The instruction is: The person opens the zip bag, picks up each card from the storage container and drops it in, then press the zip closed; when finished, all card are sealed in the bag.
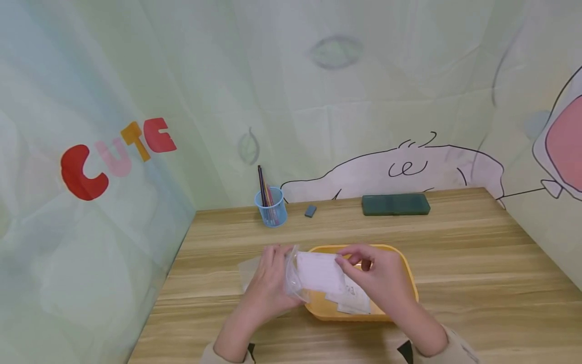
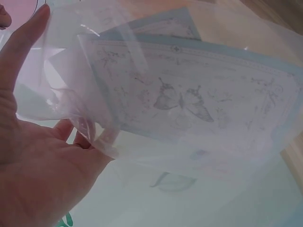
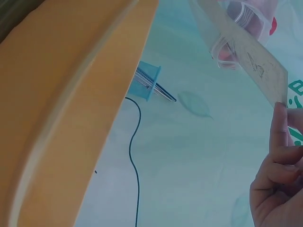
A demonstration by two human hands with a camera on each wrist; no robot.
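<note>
My left hand (image 1: 268, 280) grips a clear plastic bag (image 1: 294, 283) by its open end. My right hand (image 1: 384, 273) pinches the right edge of a white paper card (image 1: 320, 272) at the bag's mouth; its other end lies inside the plastic. In the left wrist view, printed cards show through the film, one with a butterfly card face (image 2: 182, 104) framed by a blue-grey border. The right wrist view has thumb and finger on the corner of the thin card (image 3: 260, 68). Below the hands, more paper cards (image 1: 356, 302) lie in a yellow tray (image 1: 411, 283).
A blue pen cup (image 1: 274, 215) with several pencils stands at the table's back left. Beside it lies a small dark eraser-like block (image 1: 310, 211). Farther right is a dark green case (image 1: 395, 204). Printed fabric walls border the wooden table (image 1: 473, 263).
</note>
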